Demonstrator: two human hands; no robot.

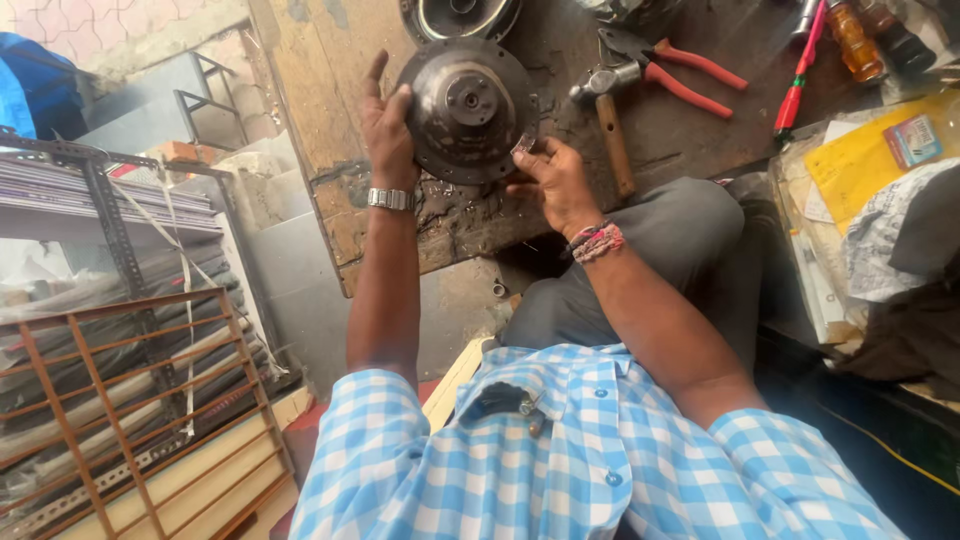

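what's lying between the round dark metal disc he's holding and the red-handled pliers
In the head view, a hammer with a wooden handle lies on the worn wooden board between the round dark metal disc and the red-handled pliers.

Along the top of the frame, on my scarred wooden board (pixel 300 90), a hammer (pixel 605 115) lies just right of centre, its handle pointing down. Right beside it are red-handled pliers (pixel 670 70), and further right a red screwdriver (pixel 795 95) stands near an orange bottle (pixel 855 40). At the right edge I see a yellow packet (pixel 865 160) with crumpled paper (pixel 880 240) below it. A second metal disc (pixel 460 15) pokes in at top centre. The lower left holds a rusty metal rack (pixel 130 390); above it a grey shelf (pixel 90 200) carries stacked sheets.
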